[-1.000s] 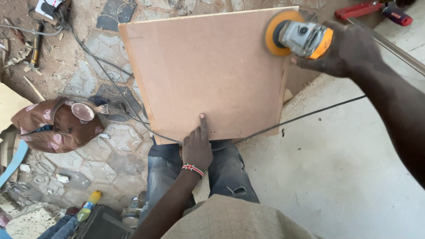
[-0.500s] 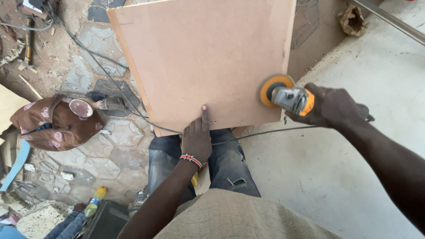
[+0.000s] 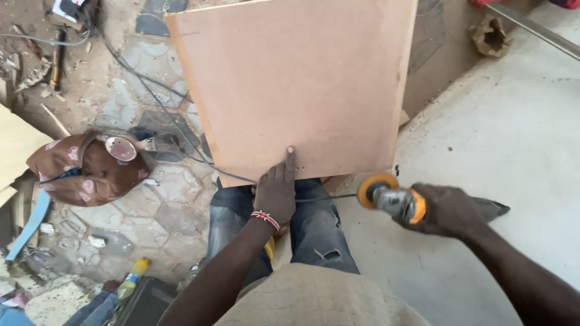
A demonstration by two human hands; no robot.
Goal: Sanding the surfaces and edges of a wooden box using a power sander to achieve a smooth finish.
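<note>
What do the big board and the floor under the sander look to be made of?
The board looks like fibreboard: flat, matt tan, no grain, a thin pale edge. The floor at right looks like smooth, dusty grey concrete. The sander in the right hand has a grey metal-looking head.

Bright even daylight, soft shadows, sharp, slight edge distortion.

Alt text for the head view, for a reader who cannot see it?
The left hand presses a brown board on the person's lap, while the right hand holds an orange sander off the board's near right corner.
</note>
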